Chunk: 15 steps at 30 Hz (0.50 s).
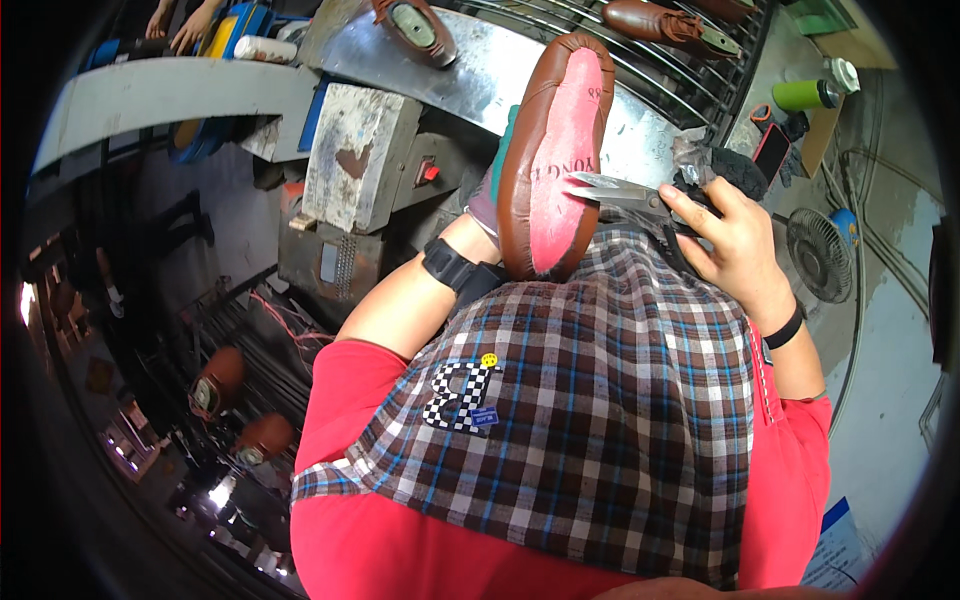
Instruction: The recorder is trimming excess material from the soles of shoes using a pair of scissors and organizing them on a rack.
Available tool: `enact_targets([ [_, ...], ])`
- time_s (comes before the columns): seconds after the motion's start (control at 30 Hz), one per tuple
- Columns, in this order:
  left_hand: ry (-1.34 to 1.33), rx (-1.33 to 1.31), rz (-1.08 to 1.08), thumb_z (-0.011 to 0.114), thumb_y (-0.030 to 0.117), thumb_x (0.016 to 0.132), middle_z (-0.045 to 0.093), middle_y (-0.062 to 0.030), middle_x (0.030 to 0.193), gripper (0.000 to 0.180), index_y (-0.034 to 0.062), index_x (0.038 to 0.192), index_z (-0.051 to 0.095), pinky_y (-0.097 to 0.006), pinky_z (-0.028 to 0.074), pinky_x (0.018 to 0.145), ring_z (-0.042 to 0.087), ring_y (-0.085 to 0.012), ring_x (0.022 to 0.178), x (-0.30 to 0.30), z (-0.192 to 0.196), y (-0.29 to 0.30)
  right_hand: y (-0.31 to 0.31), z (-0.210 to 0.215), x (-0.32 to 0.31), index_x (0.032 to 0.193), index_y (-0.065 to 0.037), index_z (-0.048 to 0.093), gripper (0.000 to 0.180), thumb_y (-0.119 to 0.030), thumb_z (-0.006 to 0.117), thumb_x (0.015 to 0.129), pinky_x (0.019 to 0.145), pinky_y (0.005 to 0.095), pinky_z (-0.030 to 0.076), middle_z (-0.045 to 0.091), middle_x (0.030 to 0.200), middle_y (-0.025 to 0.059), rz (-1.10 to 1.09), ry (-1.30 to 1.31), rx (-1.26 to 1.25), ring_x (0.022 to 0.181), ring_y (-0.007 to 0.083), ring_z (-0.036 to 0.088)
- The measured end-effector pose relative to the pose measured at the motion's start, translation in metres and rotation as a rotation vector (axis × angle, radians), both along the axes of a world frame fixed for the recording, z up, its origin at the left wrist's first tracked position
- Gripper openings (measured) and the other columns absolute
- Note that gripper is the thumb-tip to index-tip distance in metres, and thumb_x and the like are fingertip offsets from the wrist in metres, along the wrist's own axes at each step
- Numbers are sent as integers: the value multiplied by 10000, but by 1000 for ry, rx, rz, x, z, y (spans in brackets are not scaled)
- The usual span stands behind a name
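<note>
A brown leather shoe upper [525,165] is held up in front of me, its underside facing me. A long pink insole board [568,120] covers the middle of that underside, with the leather folded in around it. My left hand [487,192], in a grey and teal glove, grips the shoe from behind, and its fingers are mostly hidden. My right hand [735,235] is closed around a pair of scissors [615,190]. The blades point left across the pink board near its right edge; I cannot tell whether they touch it.
Behind the shoe is a metal bench [480,65] bearing another brown shoe [418,30]. Brown shoes [655,22] rest on a rack at the back right. A worn metal machine [360,155] stands at left. A fan [820,255] and green bottle [803,95] are at right. Another person's hands [190,28] show far left.
</note>
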State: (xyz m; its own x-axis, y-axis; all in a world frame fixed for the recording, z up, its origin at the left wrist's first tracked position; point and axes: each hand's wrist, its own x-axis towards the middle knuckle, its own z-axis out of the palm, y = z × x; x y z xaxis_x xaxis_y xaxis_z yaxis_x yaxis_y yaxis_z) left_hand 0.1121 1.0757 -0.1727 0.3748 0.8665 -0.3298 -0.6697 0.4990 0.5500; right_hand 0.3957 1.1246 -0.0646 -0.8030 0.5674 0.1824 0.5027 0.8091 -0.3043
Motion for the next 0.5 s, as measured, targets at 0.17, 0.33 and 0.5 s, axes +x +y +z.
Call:
enact_targets([
  [0.17,29,-115,-151,437,213,1033,594,-76,1226,347,58,1341,479,-281,521,883,596,-140,1051,-3,-1,-18,-4,8,-5,1234,-245,632,622,-111,750,637,530,344,448,420,743,56,90,-44,87,637,221,514],
  [0.33,-304,-205,-196,433,191,1035,605,-80,1207,326,46,1320,497,-268,533,854,611,-133,1026,2,-9,-22,8,7,-8,1229,-244,632,622,-103,745,634,516,350,446,415,734,56,155,-26,145,615,222,512],
  [0.5,-529,-226,-153,409,276,1043,625,-100,1198,362,38,1294,515,-275,527,891,629,-163,1014,10,-16,-31,-8,-37,-9,1318,-127,584,627,4,680,712,603,301,458,525,807,81,146,249,-565,667,226,553],
])
